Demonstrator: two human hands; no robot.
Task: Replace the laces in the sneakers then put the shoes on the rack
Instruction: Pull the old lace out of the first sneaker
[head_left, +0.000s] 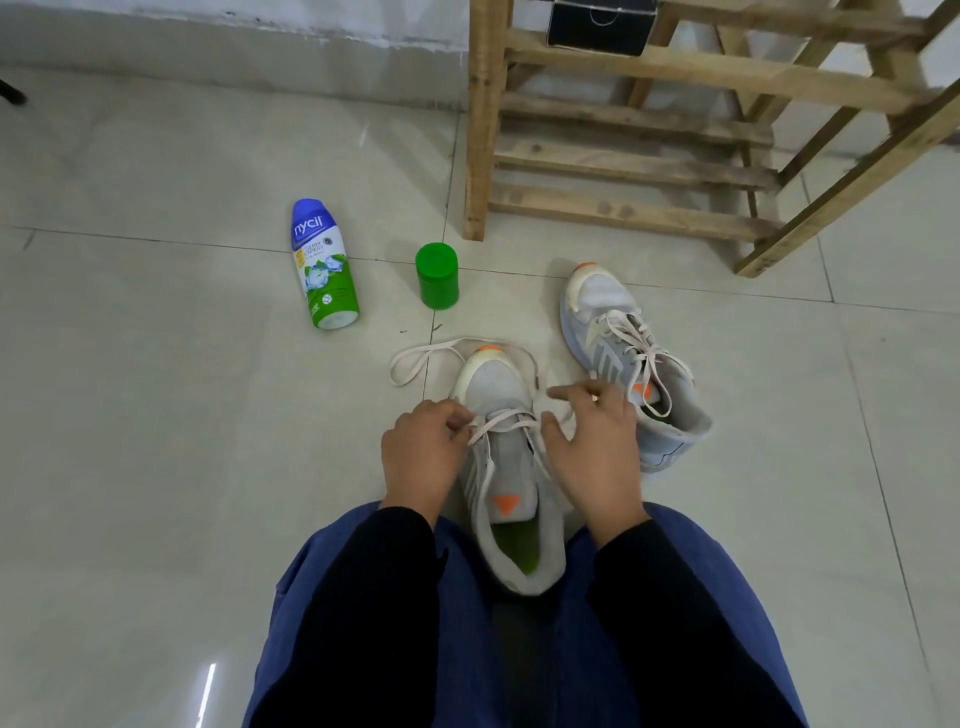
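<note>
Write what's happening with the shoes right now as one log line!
step: lacing near sneaker | left hand: pinches lace | right hand: at lace, grip unclear | other sneaker: laced, on floor | rack: no sneakers seen

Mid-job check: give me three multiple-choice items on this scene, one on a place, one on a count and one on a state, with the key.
1. Where is the green jar?
A. on a lap
B. inside a shoe
C. on the floor by the bottle

2. How many sneakers are on the floor?
A. two
B. one
C. three

3. The near sneaker's lace is:
A. absent
B. partly threaded, ends loose
C. tied in a bow

Key:
1 C: the jar stands on the tiles near the bottle.
2 A: the near sneaker lies between the knees, with the far sneaker beside it.
3 B: the lace crosses the lower eyelets only, a loose loop lies past the toe, and the left hand pinches it.
</note>
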